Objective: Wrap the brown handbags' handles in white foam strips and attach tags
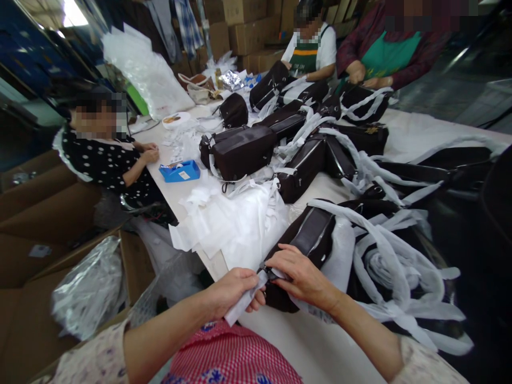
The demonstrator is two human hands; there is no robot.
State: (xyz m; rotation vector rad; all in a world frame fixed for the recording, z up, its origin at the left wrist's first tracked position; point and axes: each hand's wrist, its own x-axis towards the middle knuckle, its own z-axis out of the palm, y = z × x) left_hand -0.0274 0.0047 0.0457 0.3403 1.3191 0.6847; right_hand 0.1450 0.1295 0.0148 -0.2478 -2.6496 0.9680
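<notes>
A dark brown handbag [310,232] lies on the table right in front of me. My left hand [232,290] pinches a narrow white paper strip [240,308] between thumb and fingers, beside the near end of the bag. My right hand [302,274] rests against that same end, with its fingers bent around a small dark metal fitting and the white wrapping there. The fingers partly hide the fitting. White-wrapped straps [384,240] curl over the bag's right side. A pile of loose white sheets [244,218] lies just beyond my left hand.
Several more dark bags [244,152] cover the table's middle. A blue tape dispenser [180,170] stands near the left edge. An open cardboard box [138,264] with clear plastic is at lower left. Co-workers sit left [112,154] and at the far side [316,53].
</notes>
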